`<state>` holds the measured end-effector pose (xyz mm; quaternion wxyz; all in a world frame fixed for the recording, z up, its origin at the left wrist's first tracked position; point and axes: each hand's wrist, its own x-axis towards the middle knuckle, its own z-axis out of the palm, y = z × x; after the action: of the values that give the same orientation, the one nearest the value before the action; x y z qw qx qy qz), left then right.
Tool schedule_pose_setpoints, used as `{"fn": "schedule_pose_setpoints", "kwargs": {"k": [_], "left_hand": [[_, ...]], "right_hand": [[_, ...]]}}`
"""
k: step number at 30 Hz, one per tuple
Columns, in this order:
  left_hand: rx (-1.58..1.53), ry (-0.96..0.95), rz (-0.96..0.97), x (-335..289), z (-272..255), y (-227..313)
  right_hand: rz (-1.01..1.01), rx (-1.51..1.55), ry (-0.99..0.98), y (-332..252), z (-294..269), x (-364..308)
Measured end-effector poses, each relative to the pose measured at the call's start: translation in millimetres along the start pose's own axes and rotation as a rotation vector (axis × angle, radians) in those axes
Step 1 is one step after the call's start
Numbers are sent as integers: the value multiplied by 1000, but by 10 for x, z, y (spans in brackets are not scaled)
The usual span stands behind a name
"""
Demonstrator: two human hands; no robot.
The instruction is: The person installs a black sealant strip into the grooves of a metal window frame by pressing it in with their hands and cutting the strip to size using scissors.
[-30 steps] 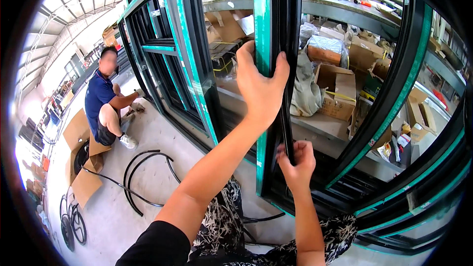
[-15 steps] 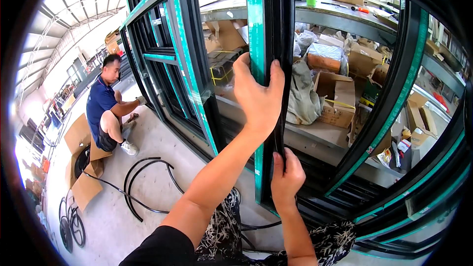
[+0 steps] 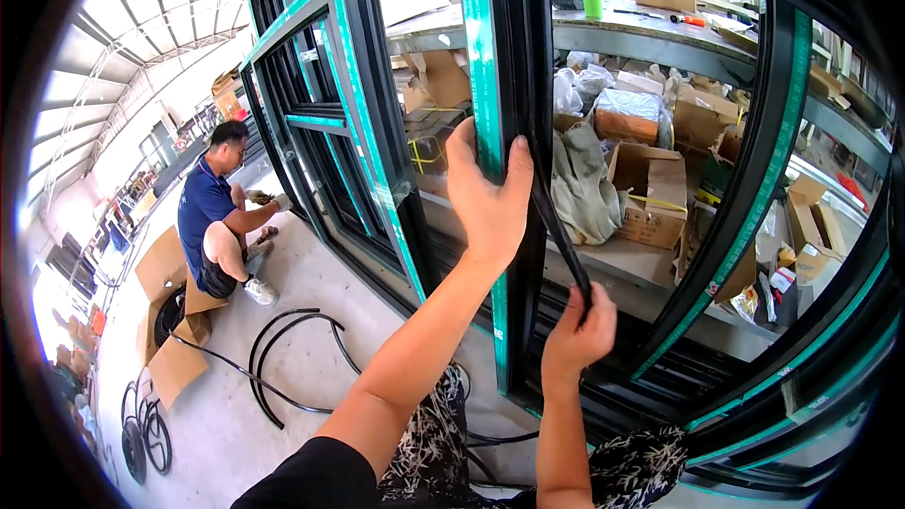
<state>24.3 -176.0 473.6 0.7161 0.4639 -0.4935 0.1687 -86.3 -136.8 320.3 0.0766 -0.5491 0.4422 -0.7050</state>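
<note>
My left hand (image 3: 488, 207) wraps around the upright of a dark window frame (image 3: 531, 320) faced with green protective film (image 3: 483, 57). Its thumb presses at the upright's inner edge, near where a black rubber seal strip (image 3: 558, 229) leaves the frame. Lower down and to the right, my right hand (image 3: 578, 335) pinches that strip between thumb and fingers. Between my hands the strip slants away from the upright; above, it runs close against it. Past my right hand, the strip's lower course is mostly hidden.
At left a co-worker (image 3: 219, 212) squats by another window frame (image 3: 363, 123). An open carton (image 3: 179, 372) holds coiled black strip, and more strip (image 3: 269, 349) loops across the floor. Behind the frame stands a bench (image 3: 650, 38) with cartons (image 3: 650, 184) and a grey cloth (image 3: 584, 179) beneath.
My right hand has moved right and drawn the seal strip away from the upright. My left hand has slid slightly down, still gripping the frame. The view has shifted a little.
</note>
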Motion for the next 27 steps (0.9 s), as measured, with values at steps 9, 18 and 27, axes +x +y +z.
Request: {"fn": "schedule_pose_setpoints", "kwargs": {"k": [9, 18, 27], "left_hand": [[75, 58, 40, 13, 33, 36], [120, 59, 44, 0, 39, 88], [125, 64, 20, -81, 12, 89]], "right_hand": [[-63, -31, -127, -154, -95, -138], [200, 196, -209, -111, 341, -175], [199, 254, -315, -6, 372, -269]]}}
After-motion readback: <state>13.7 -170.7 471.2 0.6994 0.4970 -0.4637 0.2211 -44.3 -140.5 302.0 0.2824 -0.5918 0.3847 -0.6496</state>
